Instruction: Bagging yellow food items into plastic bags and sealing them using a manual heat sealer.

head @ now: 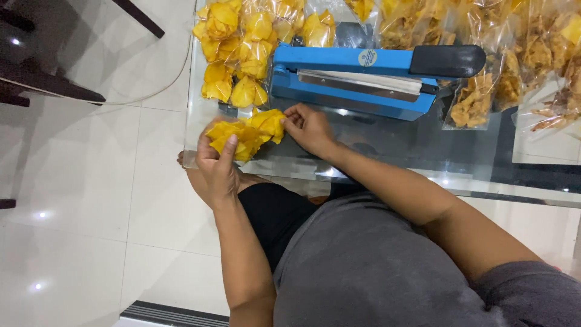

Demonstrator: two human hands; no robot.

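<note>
A clear bag of yellow chips [251, 130] lies at the near left corner of the glass table [387, 151]. My left hand [216, 169] grips its left end, thumb over the top. My right hand [308, 128] pinches the bag's right end between fingertips. Just beyond the bag stands a blue heat sealer [357, 79] with a black handle, its arm raised a little.
Several sealed bags of yellow chips [242, 42] are piled at the far left of the table. Bags of brown snacks [484, 54] cover the far right. White tiled floor [91, 181] lies to the left, with dark furniture legs [36, 79] on it.
</note>
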